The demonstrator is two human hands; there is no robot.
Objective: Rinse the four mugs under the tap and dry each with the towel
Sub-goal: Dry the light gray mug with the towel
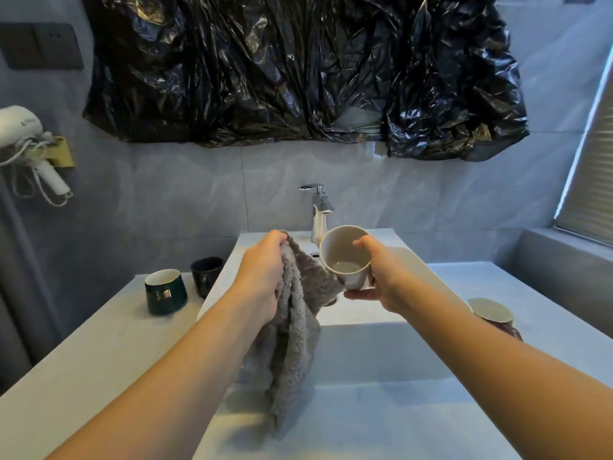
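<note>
Your right hand (381,277) grips the cream mug (345,257) over the sink (365,313), fingers curled round its far side and thumb under its base, mouth tilted toward you. Your left hand (262,273) clutches the grey towel (292,327), which hangs just left of that mug. Further left of the towel stand a green mug (166,292), its gold label too small to read, and a dark mug (206,275). Right of your right wrist a fourth mug (492,313) lies tipped. The tap (319,210) rises behind the held mug.
</note>
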